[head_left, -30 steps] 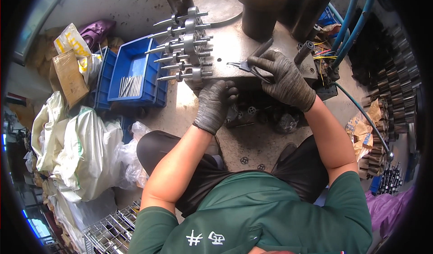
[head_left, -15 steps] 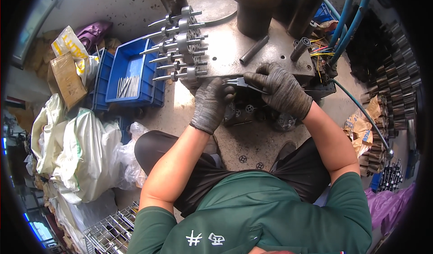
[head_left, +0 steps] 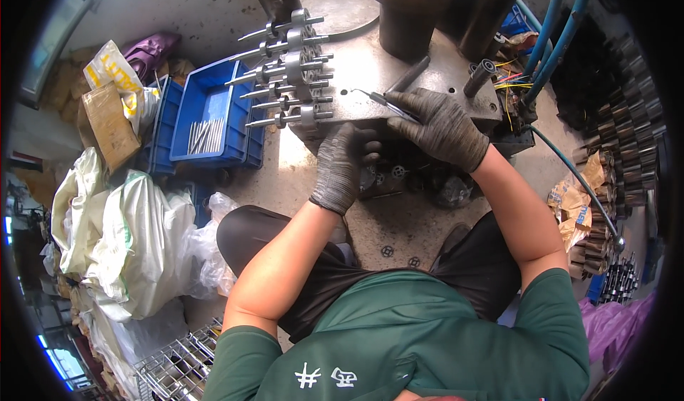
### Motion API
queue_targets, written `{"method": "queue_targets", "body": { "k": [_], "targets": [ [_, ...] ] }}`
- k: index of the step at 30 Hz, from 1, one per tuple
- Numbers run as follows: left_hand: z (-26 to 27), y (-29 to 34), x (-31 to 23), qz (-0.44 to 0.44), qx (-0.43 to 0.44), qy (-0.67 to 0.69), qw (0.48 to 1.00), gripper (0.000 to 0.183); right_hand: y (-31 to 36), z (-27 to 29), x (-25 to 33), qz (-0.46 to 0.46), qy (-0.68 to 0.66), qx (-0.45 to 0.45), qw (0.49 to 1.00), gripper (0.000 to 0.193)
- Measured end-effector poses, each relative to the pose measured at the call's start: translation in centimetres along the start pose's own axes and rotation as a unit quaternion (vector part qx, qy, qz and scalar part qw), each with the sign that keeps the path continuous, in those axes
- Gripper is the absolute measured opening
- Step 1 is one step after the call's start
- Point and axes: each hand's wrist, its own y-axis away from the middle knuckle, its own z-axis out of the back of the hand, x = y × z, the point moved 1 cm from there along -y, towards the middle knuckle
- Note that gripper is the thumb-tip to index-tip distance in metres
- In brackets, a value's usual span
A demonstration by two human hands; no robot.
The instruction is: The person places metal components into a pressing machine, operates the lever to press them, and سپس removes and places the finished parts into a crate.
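My right hand (head_left: 445, 126), in a grey work glove, is closed around thin-nosed pliers (head_left: 385, 104) with a slim bent tip, above the front edge of a metal press table (head_left: 356, 105). A dark metal tube (head_left: 408, 75) lies on the table just beyond the pliers. My left hand (head_left: 338, 167), also gloved, is just below the table's front edge. Its thumb stands apart from loosely bent fingers, and nothing shows in it. Left of it, a row of metal shafts with round collars (head_left: 296, 66) lies along the table's left side.
A blue crate (head_left: 214, 109) with thin metal rods stands at the left. White sacks (head_left: 132, 237) are nearer. A thick press column (head_left: 406, 16) rises at the back, and a short tube (head_left: 479, 79) stands at right. Blue hoses (head_left: 552, 37) and stacked metal parts (head_left: 620, 123) are further right.
The pliers have moved away from my left hand, up over the table top toward the tube. My left hand has dropped slightly and its thumb and fingers have parted.
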Motion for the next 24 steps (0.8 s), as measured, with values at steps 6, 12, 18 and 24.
{"method": "queue_targets", "body": {
  "k": [6, 12, 18, 24],
  "targets": [
    [0.4, -0.2, 3.6, -0.124, 0.183, -0.633, 0.742, 0.029, -7.0, -2.2, -0.2, -0.13, -0.074, -0.006, 0.989, 0.047],
    [2.6, -0.3, 6.4, -0.005, 0.341, -0.83, 0.441, 0.039, -11.1, -3.8, -1.3, -0.126, 0.014, 0.041, 0.991, 0.049],
    [2.7, -0.5, 6.5, -0.021, 0.338, -0.817, 0.467, 0.039, -11.9, -3.7, -2.0, -0.174, -0.043, 0.063, 0.982, 0.04],
    [3.1, -0.3, 6.9, -0.034, 0.34, -0.809, 0.478, 0.039, -12.1, -3.0, -2.5, -0.216, -0.143, 0.103, 0.96, 0.044]
  ]
}}
